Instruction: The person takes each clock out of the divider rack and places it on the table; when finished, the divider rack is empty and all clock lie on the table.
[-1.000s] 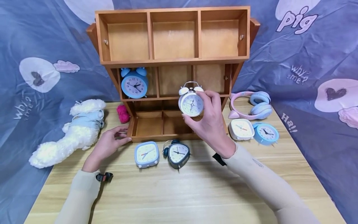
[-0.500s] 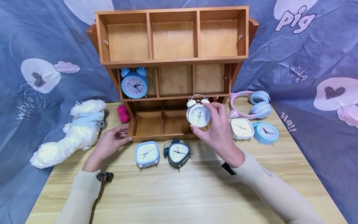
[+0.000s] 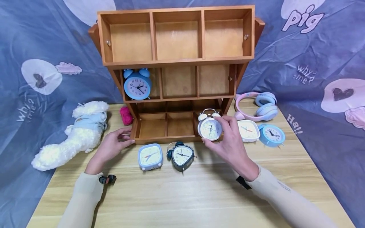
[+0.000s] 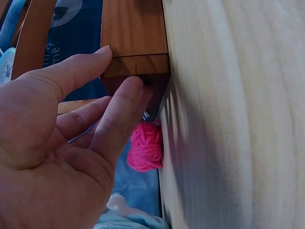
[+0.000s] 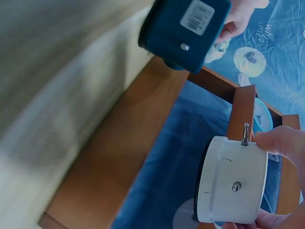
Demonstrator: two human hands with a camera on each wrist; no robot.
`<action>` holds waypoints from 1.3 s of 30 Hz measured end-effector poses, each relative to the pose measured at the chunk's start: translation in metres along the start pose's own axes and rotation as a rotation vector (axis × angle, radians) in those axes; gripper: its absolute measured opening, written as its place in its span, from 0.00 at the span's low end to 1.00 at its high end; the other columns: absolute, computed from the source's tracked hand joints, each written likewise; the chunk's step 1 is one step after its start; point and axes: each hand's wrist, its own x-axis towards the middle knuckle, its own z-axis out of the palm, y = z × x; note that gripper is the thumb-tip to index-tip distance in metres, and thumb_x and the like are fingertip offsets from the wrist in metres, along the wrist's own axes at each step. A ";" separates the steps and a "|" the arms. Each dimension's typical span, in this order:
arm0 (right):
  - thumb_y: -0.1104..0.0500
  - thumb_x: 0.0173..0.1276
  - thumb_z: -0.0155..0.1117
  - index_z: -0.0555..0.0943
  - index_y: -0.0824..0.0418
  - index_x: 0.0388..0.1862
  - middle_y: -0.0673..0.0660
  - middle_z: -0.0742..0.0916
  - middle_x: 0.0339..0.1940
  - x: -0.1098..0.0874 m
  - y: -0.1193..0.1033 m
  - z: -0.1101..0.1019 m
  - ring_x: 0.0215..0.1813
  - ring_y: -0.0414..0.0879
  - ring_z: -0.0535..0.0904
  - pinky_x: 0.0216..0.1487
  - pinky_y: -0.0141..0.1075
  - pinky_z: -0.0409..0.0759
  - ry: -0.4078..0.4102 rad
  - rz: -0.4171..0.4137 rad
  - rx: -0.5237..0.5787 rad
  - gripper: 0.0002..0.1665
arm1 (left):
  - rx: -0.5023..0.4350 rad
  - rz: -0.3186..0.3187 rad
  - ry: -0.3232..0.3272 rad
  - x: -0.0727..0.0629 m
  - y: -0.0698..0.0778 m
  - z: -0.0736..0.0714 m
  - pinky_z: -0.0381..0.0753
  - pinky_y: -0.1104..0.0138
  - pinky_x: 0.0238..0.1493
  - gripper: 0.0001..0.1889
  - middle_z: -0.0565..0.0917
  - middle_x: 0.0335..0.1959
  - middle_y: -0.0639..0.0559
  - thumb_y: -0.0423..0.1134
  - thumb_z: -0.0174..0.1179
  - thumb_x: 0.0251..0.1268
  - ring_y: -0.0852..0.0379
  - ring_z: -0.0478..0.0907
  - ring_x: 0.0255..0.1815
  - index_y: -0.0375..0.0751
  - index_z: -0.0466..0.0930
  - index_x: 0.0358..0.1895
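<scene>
A white twin-bell alarm clock (image 3: 210,129) is held by its sides between the thumb and fingers of my right hand (image 3: 235,145), upright in front of the bottom right compartment. The right wrist view shows the white alarm clock's casing (image 5: 233,179) side-on. With fairly straight fingers, my left hand (image 3: 112,148) touches the lower left corner of the wooden shelf (image 3: 176,62); its thumb and fingertips meet that corner (image 4: 136,67) in the left wrist view. A blue twin-bell alarm clock (image 3: 137,87) stands in the middle row's left compartment.
A pale blue square clock (image 3: 150,156) and a dark green triangular alarm clock (image 3: 182,155) sit before the shelf. At right are a white square clock (image 3: 248,130), a light blue round clock (image 3: 272,135) and headphones (image 3: 265,106). Pink yarn (image 3: 126,115) and a white plush toy (image 3: 77,136) lie left.
My right hand has carried the white alarm clock down and to the right, from the middle row to the bottom row's right side. The left hand has stayed at the shelf corner.
</scene>
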 end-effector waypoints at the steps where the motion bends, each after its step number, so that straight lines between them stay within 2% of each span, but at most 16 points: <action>1: 0.57 0.51 0.92 0.80 0.68 0.71 0.72 0.77 0.64 -0.002 0.001 -0.001 0.65 0.66 0.78 0.67 0.61 0.83 -0.016 0.013 -0.001 0.49 | -0.001 -0.001 -0.001 0.000 0.000 0.000 0.83 0.75 0.52 0.31 0.94 0.54 0.37 0.40 0.74 0.78 0.39 0.92 0.58 0.33 0.78 0.77; 6: 0.57 0.51 0.92 0.80 0.70 0.72 0.70 0.78 0.62 -0.012 0.006 -0.002 0.64 0.66 0.78 0.67 0.60 0.81 -0.082 0.080 -0.005 0.50 | 0.001 -0.009 -0.006 0.000 0.000 -0.001 0.83 0.74 0.53 0.31 0.94 0.54 0.38 0.40 0.74 0.78 0.40 0.92 0.58 0.34 0.78 0.78; 20: 0.56 0.52 0.94 0.82 0.68 0.70 0.66 0.80 0.63 -0.048 0.008 0.009 0.64 0.61 0.80 0.66 0.59 0.85 -0.252 0.170 -0.034 0.48 | 0.004 -0.003 -0.009 0.002 -0.003 0.000 0.84 0.73 0.52 0.31 0.95 0.54 0.38 0.41 0.74 0.78 0.40 0.92 0.58 0.35 0.79 0.78; 22: 0.56 0.52 0.95 0.82 0.68 0.70 0.65 0.80 0.63 -0.051 0.008 0.010 0.63 0.60 0.80 0.65 0.58 0.85 -0.267 0.179 -0.034 0.49 | 0.004 -0.003 -0.008 0.002 -0.003 0.001 0.85 0.69 0.55 0.31 0.95 0.54 0.38 0.41 0.74 0.78 0.40 0.92 0.58 0.35 0.79 0.78; 25: 0.55 0.52 0.95 0.82 0.68 0.70 0.64 0.81 0.61 -0.055 0.007 0.010 0.61 0.59 0.81 0.64 0.57 0.86 -0.278 0.190 -0.036 0.49 | 0.006 0.000 -0.005 0.001 -0.002 0.001 0.88 0.57 0.61 0.31 0.94 0.55 0.37 0.41 0.74 0.78 0.39 0.92 0.59 0.35 0.78 0.78; 29: 0.54 0.52 0.94 0.83 0.67 0.69 0.63 0.81 0.59 -0.058 0.007 0.012 0.60 0.58 0.82 0.61 0.55 0.85 -0.282 0.204 -0.041 0.47 | 0.001 0.002 -0.006 0.001 0.000 0.001 0.86 0.44 0.66 0.31 0.94 0.55 0.37 0.41 0.74 0.78 0.38 0.92 0.60 0.35 0.78 0.78; 33: 0.52 0.53 0.93 0.84 0.66 0.69 0.62 0.82 0.58 -0.059 0.009 0.013 0.58 0.57 0.83 0.58 0.53 0.85 -0.289 0.210 -0.049 0.46 | -0.005 -0.005 -0.010 0.000 0.000 0.000 0.85 0.41 0.67 0.31 0.94 0.56 0.36 0.42 0.73 0.79 0.37 0.91 0.61 0.35 0.78 0.78; 39: 0.53 0.53 0.93 0.84 0.68 0.69 0.64 0.82 0.59 -0.057 0.010 0.016 0.59 0.58 0.83 0.59 0.54 0.86 -0.324 0.186 -0.044 0.46 | 0.002 -0.005 -0.010 0.000 0.000 0.001 0.85 0.43 0.66 0.31 0.94 0.57 0.36 0.42 0.73 0.79 0.37 0.91 0.61 0.36 0.78 0.79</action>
